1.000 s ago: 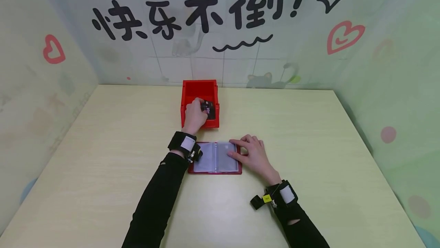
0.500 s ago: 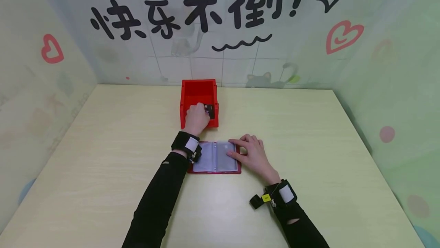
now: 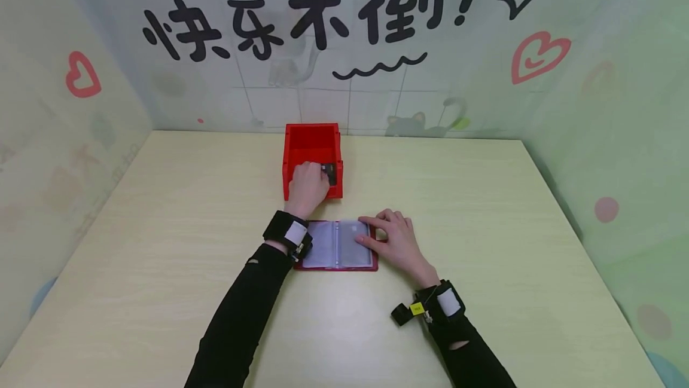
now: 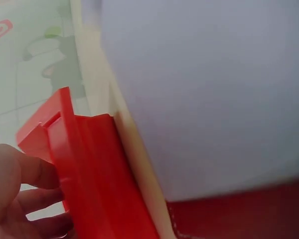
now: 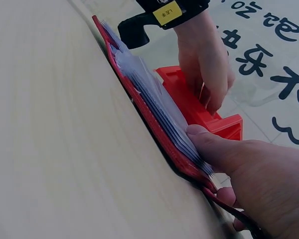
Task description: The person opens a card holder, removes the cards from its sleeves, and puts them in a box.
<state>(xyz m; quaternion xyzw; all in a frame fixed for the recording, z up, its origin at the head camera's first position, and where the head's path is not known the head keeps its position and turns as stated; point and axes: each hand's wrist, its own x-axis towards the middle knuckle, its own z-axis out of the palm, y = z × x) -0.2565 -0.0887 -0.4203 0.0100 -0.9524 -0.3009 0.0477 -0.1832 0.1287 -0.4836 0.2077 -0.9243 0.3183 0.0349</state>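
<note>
OK, L hand [image 3: 308, 185] in red bin [image 3: 314, 141] by dark item [image 3: 332, 174], can't tell grip; R hand [image 3: 397, 241] pinches album [image 3: 337, 246] to its L. Prob. best go light so pages [image 3: 352, 256] don't crease.

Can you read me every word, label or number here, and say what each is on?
"快乐不倒!": back wall.
"吃饱": same wall, in the right wrist view; further writing is cut off.
Yellow label, left wrist camera: too blurred to read.
Yellow tag, right wrist camera: too small to read.
</note>
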